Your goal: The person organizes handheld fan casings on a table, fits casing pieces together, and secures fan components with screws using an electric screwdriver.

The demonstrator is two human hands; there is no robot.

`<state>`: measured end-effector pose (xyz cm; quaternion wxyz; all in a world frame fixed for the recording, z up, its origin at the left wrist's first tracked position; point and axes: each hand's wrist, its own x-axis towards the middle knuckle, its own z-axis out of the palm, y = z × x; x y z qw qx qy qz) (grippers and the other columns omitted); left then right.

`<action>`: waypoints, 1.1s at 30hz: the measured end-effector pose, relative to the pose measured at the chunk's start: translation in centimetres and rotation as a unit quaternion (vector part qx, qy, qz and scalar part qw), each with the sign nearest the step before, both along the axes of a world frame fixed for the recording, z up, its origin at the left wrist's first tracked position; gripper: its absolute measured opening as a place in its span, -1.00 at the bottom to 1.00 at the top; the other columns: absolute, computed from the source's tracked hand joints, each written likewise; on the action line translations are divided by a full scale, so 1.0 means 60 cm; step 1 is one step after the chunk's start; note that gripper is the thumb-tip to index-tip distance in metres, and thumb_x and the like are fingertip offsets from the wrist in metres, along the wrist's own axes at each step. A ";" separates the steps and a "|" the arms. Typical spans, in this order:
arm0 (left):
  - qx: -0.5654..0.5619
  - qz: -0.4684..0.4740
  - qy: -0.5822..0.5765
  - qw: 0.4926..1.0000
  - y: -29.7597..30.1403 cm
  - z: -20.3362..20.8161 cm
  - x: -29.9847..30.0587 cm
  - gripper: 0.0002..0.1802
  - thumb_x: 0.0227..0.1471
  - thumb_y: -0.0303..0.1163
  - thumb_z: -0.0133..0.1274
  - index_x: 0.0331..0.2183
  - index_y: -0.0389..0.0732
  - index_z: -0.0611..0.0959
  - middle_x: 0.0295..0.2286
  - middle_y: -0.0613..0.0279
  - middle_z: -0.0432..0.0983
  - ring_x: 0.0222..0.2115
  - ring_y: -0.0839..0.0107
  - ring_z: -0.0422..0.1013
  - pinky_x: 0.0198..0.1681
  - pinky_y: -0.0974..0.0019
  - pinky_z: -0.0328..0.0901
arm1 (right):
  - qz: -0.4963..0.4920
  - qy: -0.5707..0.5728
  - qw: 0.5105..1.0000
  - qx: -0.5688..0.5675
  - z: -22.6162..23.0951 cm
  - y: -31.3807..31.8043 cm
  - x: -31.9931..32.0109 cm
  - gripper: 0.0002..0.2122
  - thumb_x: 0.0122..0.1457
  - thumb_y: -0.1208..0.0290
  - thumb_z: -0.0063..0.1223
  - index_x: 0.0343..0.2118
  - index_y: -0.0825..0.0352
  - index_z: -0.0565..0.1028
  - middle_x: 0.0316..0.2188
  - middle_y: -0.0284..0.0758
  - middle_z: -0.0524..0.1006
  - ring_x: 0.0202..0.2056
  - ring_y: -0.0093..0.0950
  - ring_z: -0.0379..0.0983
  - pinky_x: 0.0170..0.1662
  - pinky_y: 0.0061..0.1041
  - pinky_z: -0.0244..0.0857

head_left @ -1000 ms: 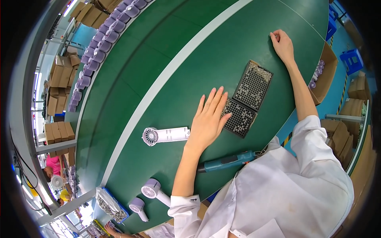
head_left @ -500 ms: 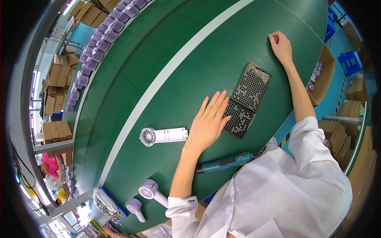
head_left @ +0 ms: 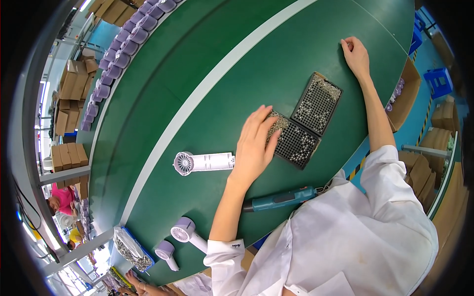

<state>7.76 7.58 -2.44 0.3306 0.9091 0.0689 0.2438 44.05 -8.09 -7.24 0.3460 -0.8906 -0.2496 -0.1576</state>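
Note:
My left hand is over the left end of a black screw tray with a grid of holes. Its thumb stands apart from the slightly bent fingers, which reach the tray's edge beside a heap of small screws. I cannot see anything held in it. A second screw tray adjoins the first, with loose screws at its far end. Farther right, my right hand rests on the green table with fingers curled together; whatever they may hold is hidden. Left of my left hand lies an opened white handheld fan housing with a round grille.
A teal electric screwdriver lies near my body. Two purple-white handheld fans and a bag of metal parts in a blue tray are at lower left. Purple fan parts line the far belt; a carton stands right.
My left hand has drawn back slightly to the left and its fingers have bent, uncovering the near tray's screw heap. My right hand stays curled in about the same place.

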 end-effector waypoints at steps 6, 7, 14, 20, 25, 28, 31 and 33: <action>-0.001 0.044 0.036 0.998 0.002 0.003 -0.004 -0.79 -0.09 -0.49 0.19 -0.35 -0.25 0.52 -0.05 0.06 0.38 0.07 0.03 0.24 0.05 0.13 0.20 | -0.007 0.004 1.000 0.002 0.001 0.002 0.000 -0.78 0.12 0.26 0.05 -0.40 0.35 0.49 -0.59 -0.27 0.43 -0.55 -0.34 0.38 -0.43 -0.37 0.26; 0.000 0.046 0.036 0.998 0.002 0.000 -0.005 -0.79 -0.09 -0.49 0.19 -0.35 -0.25 0.52 -0.05 0.06 0.38 0.07 0.03 0.24 0.05 0.13 0.20 | -0.006 0.005 1.000 -0.002 0.002 0.003 0.000 -0.78 0.12 0.26 0.05 -0.40 0.35 0.49 -0.59 -0.27 0.43 -0.55 -0.34 0.38 -0.42 -0.37 0.26; -0.067 0.038 0.003 0.997 0.000 -0.008 -0.001 -0.87 -0.09 -0.52 0.18 -0.41 -0.25 0.56 -0.08 0.11 0.41 0.06 0.07 0.25 0.05 0.14 0.21 | -0.012 0.007 1.000 -0.002 0.001 0.001 -0.001 -0.78 0.12 0.26 0.05 -0.40 0.35 0.49 -0.59 -0.27 0.43 -0.54 -0.34 0.37 -0.42 -0.36 0.25; -0.125 0.055 -0.027 0.990 0.006 0.001 -0.005 -0.86 -0.12 -0.54 0.20 -0.42 -0.23 0.58 -0.27 0.16 0.50 -0.14 0.14 0.37 -0.09 0.20 0.27 | -0.004 0.007 1.000 0.005 -0.001 0.005 -0.001 -0.77 0.12 0.25 0.04 -0.40 0.36 0.49 -0.58 -0.26 0.44 -0.54 -0.34 0.38 -0.41 -0.37 0.26; -0.575 0.079 -0.016 0.814 -0.003 0.052 -0.014 -0.92 0.06 -0.52 0.08 -0.35 -0.30 0.59 -0.45 0.23 0.51 -0.34 0.42 0.39 -0.16 0.35 0.28 | -0.016 0.003 1.000 -0.003 -0.001 0.005 -0.002 -0.77 0.13 0.24 0.04 -0.38 0.34 0.49 -0.57 -0.25 0.45 -0.53 -0.32 0.39 -0.40 -0.38 0.27; -0.672 0.017 -0.101 0.733 0.009 0.060 -0.024 -0.86 0.13 -0.44 0.02 -0.30 -0.30 0.58 -0.45 0.21 0.51 -0.34 0.40 0.38 -0.13 0.34 0.28 | -0.013 -0.001 1.000 -0.012 -0.002 0.001 0.008 -0.75 0.14 0.21 0.04 -0.36 0.34 0.49 -0.55 -0.23 0.46 -0.51 -0.31 0.41 -0.40 -0.38 0.27; -0.707 -0.030 -0.139 0.692 0.015 0.061 -0.030 -0.82 0.16 -0.36 0.00 -0.31 -0.27 0.57 -0.47 0.24 0.48 -0.35 0.43 0.36 -0.14 0.34 0.25 | -0.015 -0.007 1.000 -0.016 -0.008 -0.004 0.013 -0.74 0.15 0.21 0.03 -0.36 0.35 0.48 -0.57 -0.25 0.44 -0.52 -0.34 0.38 -0.41 -0.39 0.26; -0.727 -0.066 -0.162 0.664 0.016 0.062 -0.035 -0.82 0.16 -0.37 -0.01 -0.30 -0.28 0.57 -0.46 0.24 0.48 -0.34 0.45 0.37 -0.16 0.37 0.24 | -0.012 -0.002 1.000 -0.017 -0.008 -0.003 0.012 -0.74 0.16 0.21 0.02 -0.37 0.36 0.47 -0.59 -0.27 0.40 -0.54 -0.38 0.35 -0.42 -0.40 0.24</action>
